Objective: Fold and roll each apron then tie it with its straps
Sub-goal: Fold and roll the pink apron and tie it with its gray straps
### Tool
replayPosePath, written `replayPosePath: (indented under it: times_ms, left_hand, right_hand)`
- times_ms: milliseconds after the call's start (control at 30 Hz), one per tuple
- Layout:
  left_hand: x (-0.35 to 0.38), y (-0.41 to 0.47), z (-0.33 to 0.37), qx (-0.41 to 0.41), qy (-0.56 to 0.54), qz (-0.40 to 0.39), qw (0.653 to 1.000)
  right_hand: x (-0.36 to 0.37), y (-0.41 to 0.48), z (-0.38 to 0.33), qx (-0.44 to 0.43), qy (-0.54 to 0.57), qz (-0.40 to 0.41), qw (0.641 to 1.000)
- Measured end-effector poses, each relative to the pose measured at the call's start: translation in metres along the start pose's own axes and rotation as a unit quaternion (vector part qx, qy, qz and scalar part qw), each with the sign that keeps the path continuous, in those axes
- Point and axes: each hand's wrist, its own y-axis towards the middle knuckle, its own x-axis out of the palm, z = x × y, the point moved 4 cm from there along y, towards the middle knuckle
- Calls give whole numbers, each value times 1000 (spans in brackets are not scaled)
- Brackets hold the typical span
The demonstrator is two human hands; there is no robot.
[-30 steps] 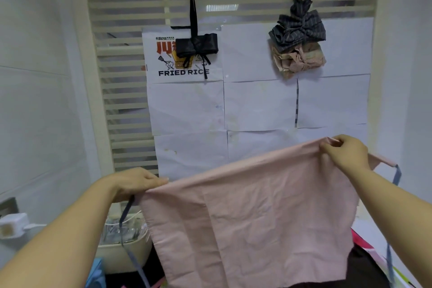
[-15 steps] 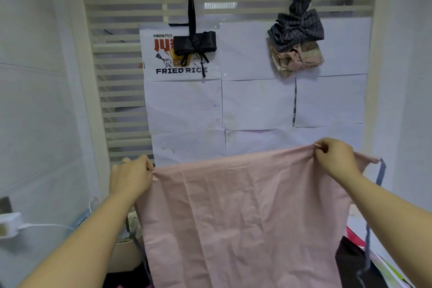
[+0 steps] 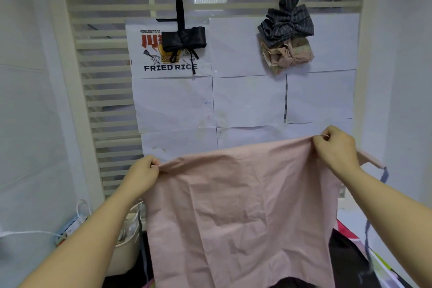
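Observation:
A pink apron (image 3: 238,213) hangs spread in the air in front of me, creased, its lower edge out of view. My left hand (image 3: 142,175) grips its top edge at the left corner. My right hand (image 3: 336,149) pinches the top edge near the right corner. A grey-blue strap (image 3: 374,215) dangles from the right corner past my right forearm. Another strap (image 3: 141,241) hangs at the left, mostly hidden behind the cloth.
On wall hooks hang a rolled, tied black apron (image 3: 184,38) and a dark striped bundle (image 3: 287,24) over a beige one (image 3: 288,55). White paper sheets (image 3: 247,100) cover the slatted wall. A cream container (image 3: 124,248) sits lower left; dark cloth (image 3: 346,255) lies lower right.
My left hand rose and closed on the left corner, and both hands moved closer together. The top edge now sags in a loose arc instead of being stretched straight.

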Motion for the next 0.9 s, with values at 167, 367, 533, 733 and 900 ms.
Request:
replayPosePath:
  times_ms: [167,367,533,733,900]
  left_hand:
    - [23,4,16,138,145,-7,980]
    - [56,34,1,-83,167,-129,974]
    - [72,63,29,-52,186,-39,980]
    - [67,1,91,138,-49,315,938]
    - [123,-88,14,120,62,181,974]
  right_hand:
    - [-3,4,15,-13,0,24,1000]
    - [24,31,61,-1,-179,-181,967]
    - [39,63,94,53,-225,-297,926]
    - [-1,43,82,-56,50,61,995]
    - [0,-35,166,-29,-10,-28,999]
